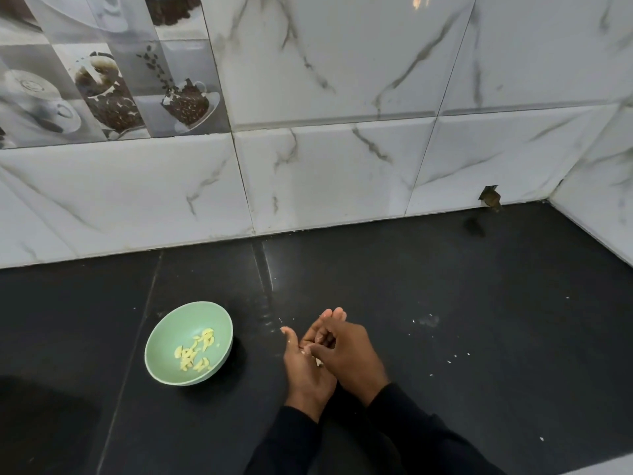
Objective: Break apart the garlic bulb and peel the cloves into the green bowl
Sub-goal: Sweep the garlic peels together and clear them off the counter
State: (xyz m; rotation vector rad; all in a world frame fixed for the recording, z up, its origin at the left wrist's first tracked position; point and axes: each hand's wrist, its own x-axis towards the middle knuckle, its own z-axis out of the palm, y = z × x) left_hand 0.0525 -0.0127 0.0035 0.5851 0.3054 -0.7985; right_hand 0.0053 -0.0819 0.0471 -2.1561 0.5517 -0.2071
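The green bowl (pixel 161 337) stands on the black counter, left of my hands, with several peeled yellowish cloves (pixel 197 351) inside. My left hand (pixel 303 368) lies palm up with fingers stretched forward. My right hand (pixel 349 351) lies across it, fingers curled down into the left palm. A small pale bit of garlic (pixel 319 362) shows between the two hands; most of it is hidden, and which hand holds it is unclear.
Small white flecks of garlic skin (pixel 448 361) lie scattered on the black counter (pixel 445 303) to the right of my hands. The marble-tiled wall (pixel 342 166) rises behind, with a corner at the far right. A dark shadowed area sits at the lower left.
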